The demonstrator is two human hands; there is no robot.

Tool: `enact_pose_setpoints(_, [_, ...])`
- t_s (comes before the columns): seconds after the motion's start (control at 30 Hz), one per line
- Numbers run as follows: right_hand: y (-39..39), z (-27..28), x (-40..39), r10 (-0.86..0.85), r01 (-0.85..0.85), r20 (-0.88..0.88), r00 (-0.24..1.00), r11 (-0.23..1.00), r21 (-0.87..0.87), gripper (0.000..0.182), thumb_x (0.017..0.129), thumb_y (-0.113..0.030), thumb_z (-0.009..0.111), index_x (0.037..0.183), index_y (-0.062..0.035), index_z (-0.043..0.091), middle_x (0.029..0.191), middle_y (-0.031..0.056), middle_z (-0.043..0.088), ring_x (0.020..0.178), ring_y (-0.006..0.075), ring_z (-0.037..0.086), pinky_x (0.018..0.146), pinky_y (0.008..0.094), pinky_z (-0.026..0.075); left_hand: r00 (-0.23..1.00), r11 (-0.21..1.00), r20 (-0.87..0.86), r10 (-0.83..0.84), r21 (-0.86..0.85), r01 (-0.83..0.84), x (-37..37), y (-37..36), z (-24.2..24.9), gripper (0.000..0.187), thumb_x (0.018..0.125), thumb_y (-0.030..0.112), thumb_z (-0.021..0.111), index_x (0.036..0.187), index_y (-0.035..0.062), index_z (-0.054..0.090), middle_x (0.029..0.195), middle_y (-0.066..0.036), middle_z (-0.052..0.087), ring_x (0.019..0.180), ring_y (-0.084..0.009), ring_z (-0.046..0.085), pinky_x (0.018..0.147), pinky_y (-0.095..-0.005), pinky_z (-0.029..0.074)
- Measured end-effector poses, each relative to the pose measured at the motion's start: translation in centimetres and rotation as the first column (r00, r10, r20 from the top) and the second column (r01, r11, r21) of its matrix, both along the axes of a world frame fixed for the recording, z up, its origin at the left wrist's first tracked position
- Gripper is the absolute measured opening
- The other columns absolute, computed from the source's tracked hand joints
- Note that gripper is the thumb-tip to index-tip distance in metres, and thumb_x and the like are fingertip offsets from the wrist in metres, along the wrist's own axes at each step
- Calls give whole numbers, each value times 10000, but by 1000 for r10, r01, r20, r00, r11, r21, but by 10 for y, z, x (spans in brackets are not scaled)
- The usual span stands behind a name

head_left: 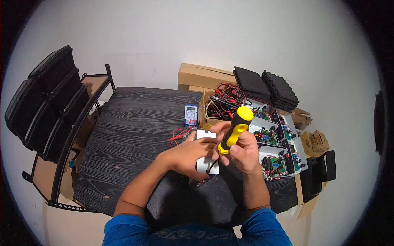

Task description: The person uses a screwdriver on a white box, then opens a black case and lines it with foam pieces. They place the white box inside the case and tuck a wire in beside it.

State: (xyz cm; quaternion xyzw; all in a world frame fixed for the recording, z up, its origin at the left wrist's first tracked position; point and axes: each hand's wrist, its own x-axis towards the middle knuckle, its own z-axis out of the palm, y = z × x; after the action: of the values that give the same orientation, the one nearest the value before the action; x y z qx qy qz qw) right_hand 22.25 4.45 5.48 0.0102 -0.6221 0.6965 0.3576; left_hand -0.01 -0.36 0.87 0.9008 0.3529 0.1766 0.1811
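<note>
A yellow and black screwdriver (236, 131) is in my right hand (245, 151), its fingers wrapped round the handle. The shaft slants down to the left, and its tip is at the near end of a small white box (212, 167) on the dark table (135, 119). My left hand (190, 156) lies over the white box, holding it from the left with the thumb near the screwdriver tip. A dark round spot shows at the box's far end. Part of the box is hidden under my left fingers.
Behind the box stand a blue and white multimeter (191, 115) with red leads (177, 134) and a carton of cables (207, 121). White trays with circuit boards (273, 164) stand on the right. Black foam sheets (252, 82) lie behind. Black bins (49, 102) are on a left rack.
</note>
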Motion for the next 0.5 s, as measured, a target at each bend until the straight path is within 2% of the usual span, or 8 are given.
enact_pose_setpoints(0.1, [-14, 12, -6, -92, 91, 17, 996, 995, 39, 574, 942, -67, 777, 1426, 45, 489, 1367, 160, 621, 991, 196, 739, 878, 346, 643, 999, 1000, 48, 14, 17, -15, 2, 0, -1, 816, 683, 507, 865, 1378, 167, 601, 1560, -112, 525, 1539, -325, 368, 1175, -712, 200])
enact_pose_setpoints(0.2, [-15, 9, -9, -83, 87, -49, 995, 993, 79, 569, 931, -49, 779, 1421, 42, 504, 1374, 160, 623, 1019, 194, 736, 935, 356, 633, 993, 999, 114, 21, 43, -26, 2, 3, -9, 838, 680, 509, 866, 1402, 178, 596, 1570, -114, 517, 1546, -320, 359, 1175, -727, 191])
enact_pose_setpoints(0.33, [-12, 9, -8, 1, 4, -72, 997, 998, 68, 506, 954, -45, 746, 1402, 37, 525, 1396, 184, 614, 1030, 192, 747, 827, 301, 623, 996, 1000, 94, 9, 19, -10, -1, 3, -12, 863, 672, 509, 869, 1424, 185, 593, 1586, -119, 500, 1563, -315, 332, 1178, -749, 172])
enact_pose_setpoints(0.5, [-6, 6, -2, -41, 38, 32, 999, 996, 85, 372, 981, -57, 726, 1301, 41, 564, 1452, 220, 589, 1041, 216, 755, 785, 284, 613, 1000, 1000, 2, 5, -31, -5, 1, 3, -6, 783, 672, 502, 868, 1344, 170, 639, 1577, -134, 498, 1569, -325, 319, 1180, -776, 144])
